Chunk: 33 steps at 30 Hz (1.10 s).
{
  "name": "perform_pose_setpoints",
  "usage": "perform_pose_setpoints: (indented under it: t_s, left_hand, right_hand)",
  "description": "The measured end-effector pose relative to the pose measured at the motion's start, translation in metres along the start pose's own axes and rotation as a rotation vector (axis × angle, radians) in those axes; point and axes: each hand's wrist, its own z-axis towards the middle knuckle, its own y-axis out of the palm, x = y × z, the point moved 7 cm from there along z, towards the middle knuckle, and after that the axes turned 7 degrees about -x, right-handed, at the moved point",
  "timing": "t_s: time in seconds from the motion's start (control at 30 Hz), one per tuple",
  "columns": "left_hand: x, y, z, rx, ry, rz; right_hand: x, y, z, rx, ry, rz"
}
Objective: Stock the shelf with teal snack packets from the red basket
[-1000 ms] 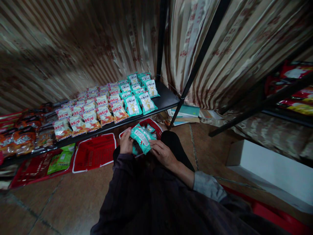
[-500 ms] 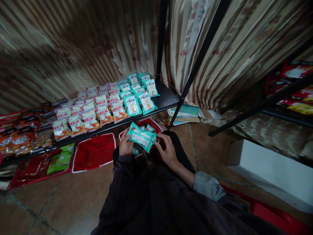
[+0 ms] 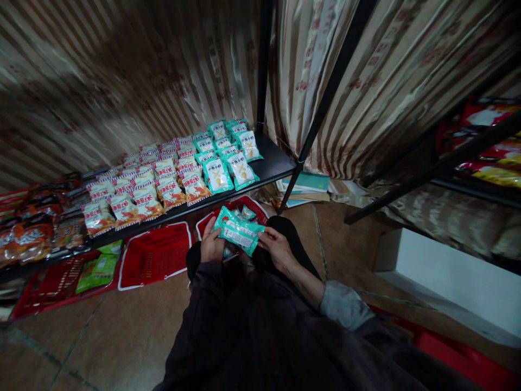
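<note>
Left hand (image 3: 212, 247) and right hand (image 3: 280, 251) pinching one teal packet (image 3: 238, 232), red basket (image 3: 261, 210) beneath partly hidden.

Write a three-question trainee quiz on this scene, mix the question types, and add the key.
1. True or false: the left hand and right hand both hold the teal bag.

2. What lies in the leftmost red basket?
A) books
B) green packets
C) a white box

3. Fill in: on the black shelf, the orange-and-white bags sit to the picture's ____ of the teal-and-white packets.

Key: 1 true; 2 B; 3 left.
</note>
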Motion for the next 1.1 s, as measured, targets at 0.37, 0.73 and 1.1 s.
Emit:
perform_pose_setpoints:
  t_s: [0.37, 0.73, 1.1]
  left_hand:
    - [0.004, -0.01, 0.018, -0.018, -0.028, 0.058]
    - [0.031, 0.001, 0.021, -0.004, 0.052, 0.396]
    - [0.008, -0.011, 0.025, 0.114, 0.099, 0.332]
  right_hand:
    - [-0.004, 0.0, 0.001, -0.011, 0.007, 0.035]
    - [-0.005, -0.009, 0.001, 0.045, -0.026, -0.09]
    - [-0.013, -0.006, 0.0, 0.109, -0.087, -0.137]
